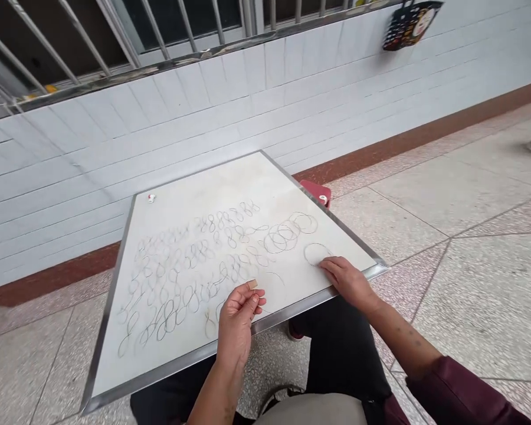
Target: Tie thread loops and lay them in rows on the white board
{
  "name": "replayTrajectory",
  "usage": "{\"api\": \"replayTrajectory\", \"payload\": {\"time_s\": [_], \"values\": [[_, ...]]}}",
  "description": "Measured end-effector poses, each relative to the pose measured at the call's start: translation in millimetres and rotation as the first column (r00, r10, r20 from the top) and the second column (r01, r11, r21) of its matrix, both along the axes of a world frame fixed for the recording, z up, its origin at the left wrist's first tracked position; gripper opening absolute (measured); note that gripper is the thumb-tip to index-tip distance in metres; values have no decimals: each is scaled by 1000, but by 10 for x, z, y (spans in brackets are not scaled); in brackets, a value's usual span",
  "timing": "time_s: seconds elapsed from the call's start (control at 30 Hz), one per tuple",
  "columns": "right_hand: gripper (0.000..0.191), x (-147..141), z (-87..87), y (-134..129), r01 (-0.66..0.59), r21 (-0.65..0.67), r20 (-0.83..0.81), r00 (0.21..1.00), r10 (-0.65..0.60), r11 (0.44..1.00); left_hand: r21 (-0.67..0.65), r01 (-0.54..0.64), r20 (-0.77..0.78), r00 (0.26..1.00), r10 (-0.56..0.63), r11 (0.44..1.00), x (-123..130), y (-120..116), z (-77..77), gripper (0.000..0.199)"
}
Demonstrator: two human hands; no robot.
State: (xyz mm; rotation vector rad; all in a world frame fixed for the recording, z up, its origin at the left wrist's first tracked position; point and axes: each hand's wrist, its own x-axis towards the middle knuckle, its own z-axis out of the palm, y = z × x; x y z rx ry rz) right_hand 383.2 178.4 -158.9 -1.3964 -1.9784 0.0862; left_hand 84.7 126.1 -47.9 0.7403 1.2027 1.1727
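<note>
Thin dark loops, like fine cord or wire, lie on a white table. My left hand [239, 316] is above the near edge, thumb and fingers pinched together. A faint thin loop [285, 290] extends from its fingertips. A tan strip [252, 284] wraps one of its fingertips. My right hand [347, 284] rests near the table's right corner, fingers together on the rim of a single round loop [304, 255]. Whether they grip that loop is hidden. Between the hands and the rows lie overlapping round loops [265, 241]. Left of them, several rows of figure-eight twisted loops [168, 319] cover the tabletop.
The white table [203, 189] has a metal rim. A small white and red object [151, 198] sits at its far left corner. Behind are a tiled wall [181, 118] and barred windows. A red stool [316, 192] stands beyond the right edge; a patterned bag [411, 25] hangs above.
</note>
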Motion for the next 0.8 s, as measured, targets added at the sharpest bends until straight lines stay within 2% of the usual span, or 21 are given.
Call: {"api": "replayTrajectory", "payload": {"time_s": [0.1, 0.17, 0.23, 0.33, 0.37, 0.47, 0.6, 0.8], "values": [[26, -257, 231, -79, -2, -36, -206, 979, -5, 999, -31, 2, 34, 999, -1, 1000, -70, -115, 32, 37], [27, -540, 475, -148, -68, -174, -407, 913, -9, 982, -46, 29, 52, 998, -27, 999, -101, -181, 60, 37], [30, -851, 702, -211, -244, -307, -567, 823, 29, 920, -51, 64, 67, 996, -61, 997, -133, -233, 96, 38], [29, -1226, 893, -267, -480, -358, -681, 721, 127, 801, -38, 87, 88, 993, -83, 995, -205, -286, 148, 42], [26, -1310, 914, -281, -500, -342, -705, 696, 135, 796, -34, 78, 97, 992, -74, 996, -235, -298, 159, 43], [22, -1452, 919, -338, -474, -278, -718, 680, 148, 835, -38, 34, 120, 992, -29, 999, -330, -340, 163, 44], [21, -1505, 960, -442, -456, -195, -665, 712, 224, 868, -33, 23, 103, 994, -20, 999, -424, -418, 116, 41], [22, -1521, 1082, -508, -531, -156, -518, 762, 388, 833, 22, -8, 49, 999, 7, 1000, -491, -497, 126, 38]]}}
